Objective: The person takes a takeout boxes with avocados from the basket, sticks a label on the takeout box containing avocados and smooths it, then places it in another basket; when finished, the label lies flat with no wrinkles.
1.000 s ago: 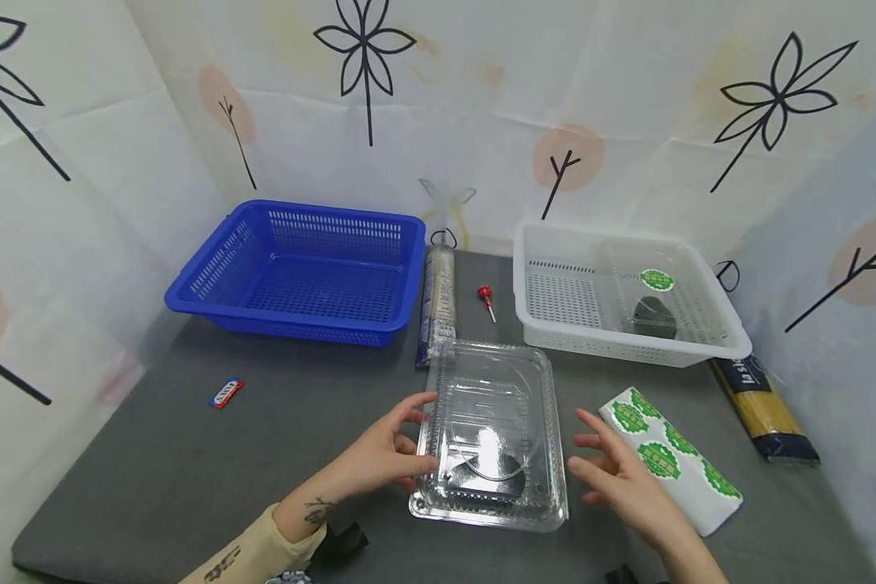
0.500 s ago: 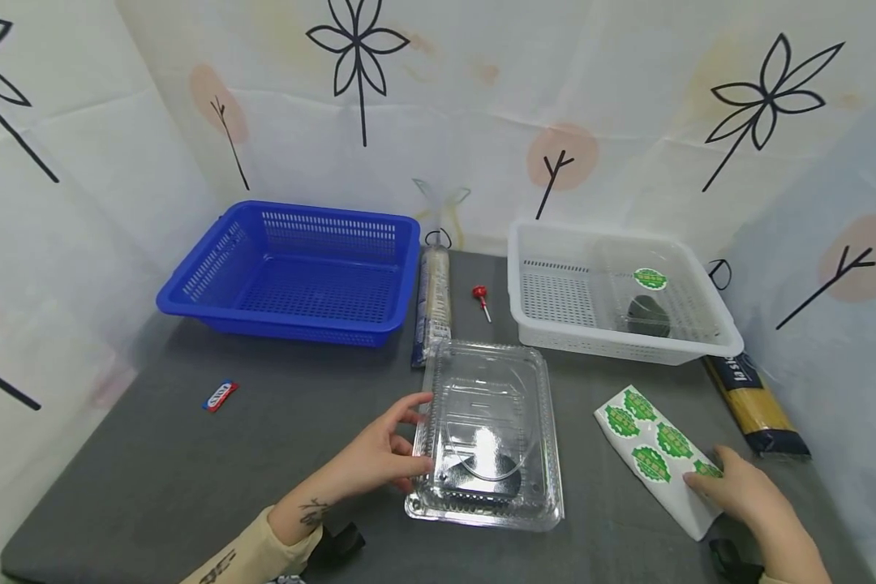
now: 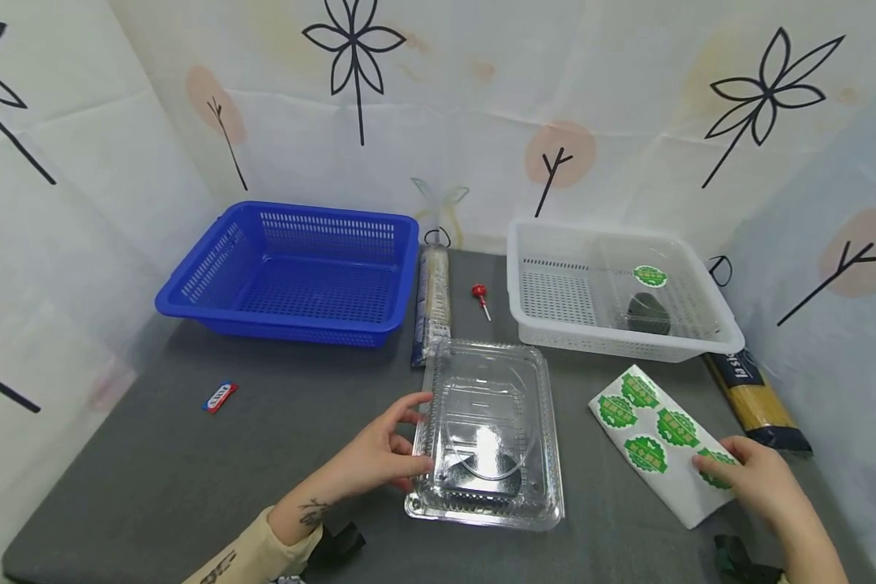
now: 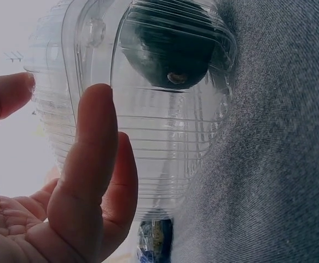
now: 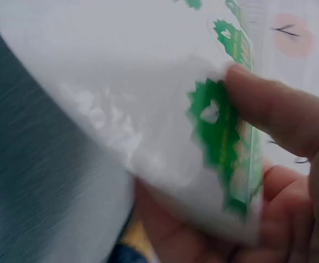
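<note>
Pale printed cloth (image 3: 474,122) backs the grey desk (image 3: 299,462), its side panels cut off by the frame. Both forearms run out of view below. Left hand (image 3: 390,454): thumb and fingers apart, tips against the left rim of a closed clear box (image 3: 504,389). Glare hides much of the box's contents from above; the left wrist view shows a dark green lump (image 4: 167,44) inside, kind unclear. Right hand (image 3: 755,478): grip clamped on the lower right edge of a sticker sheet (image 3: 667,446), right of the clear box; the fingers beneath are partly hidden, close view blurred. Whether its far end touches the desk, cannot tell. White basket (image 3: 599,334) holds a second clear box (image 3: 613,268) with a green sticker and a dark lump in it. Blue basket (image 3: 285,324), far left, shows its slotted floor. Right-hand noodle packet (image 3: 762,405): upper end hidden by the white basket.
</note>
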`<state>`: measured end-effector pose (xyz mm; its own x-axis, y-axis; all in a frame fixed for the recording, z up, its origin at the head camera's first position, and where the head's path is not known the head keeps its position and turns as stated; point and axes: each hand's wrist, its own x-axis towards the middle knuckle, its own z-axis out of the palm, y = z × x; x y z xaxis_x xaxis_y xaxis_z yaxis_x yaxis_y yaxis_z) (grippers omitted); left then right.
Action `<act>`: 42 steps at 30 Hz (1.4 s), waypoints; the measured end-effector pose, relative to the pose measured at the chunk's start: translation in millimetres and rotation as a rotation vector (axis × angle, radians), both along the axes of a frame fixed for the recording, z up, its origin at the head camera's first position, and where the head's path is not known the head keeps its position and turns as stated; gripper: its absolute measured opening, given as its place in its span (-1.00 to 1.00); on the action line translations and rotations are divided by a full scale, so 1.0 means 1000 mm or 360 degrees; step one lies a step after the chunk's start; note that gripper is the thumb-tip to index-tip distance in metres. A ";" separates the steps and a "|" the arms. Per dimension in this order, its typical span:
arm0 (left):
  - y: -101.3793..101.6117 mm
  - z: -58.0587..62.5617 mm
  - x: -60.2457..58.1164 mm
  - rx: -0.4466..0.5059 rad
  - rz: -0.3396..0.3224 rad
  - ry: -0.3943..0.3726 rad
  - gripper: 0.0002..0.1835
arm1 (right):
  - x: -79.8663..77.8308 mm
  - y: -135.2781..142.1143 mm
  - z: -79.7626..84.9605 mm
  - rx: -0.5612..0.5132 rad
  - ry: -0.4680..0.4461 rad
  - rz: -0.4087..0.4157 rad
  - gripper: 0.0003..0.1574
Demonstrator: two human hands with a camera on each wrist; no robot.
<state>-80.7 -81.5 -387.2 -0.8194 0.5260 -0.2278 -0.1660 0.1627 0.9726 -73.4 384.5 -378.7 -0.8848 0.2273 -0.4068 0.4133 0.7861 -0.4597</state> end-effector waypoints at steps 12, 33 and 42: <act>-0.001 -0.004 -0.001 -0.0111 0.0021 0.0170 -0.16 | -0.010 -0.081 0.056 -0.1373 0.0670 0.0063 -0.95; 0.016 0.048 -0.016 0.0009 0.0532 0.1667 -0.72 | -0.021 -0.220 0.075 -0.1787 0.0491 0.0556 -0.84; 0.014 0.049 -0.021 -0.0064 0.0723 0.1507 -0.68 | -0.017 -0.224 0.074 -0.1832 0.0468 0.0608 -0.67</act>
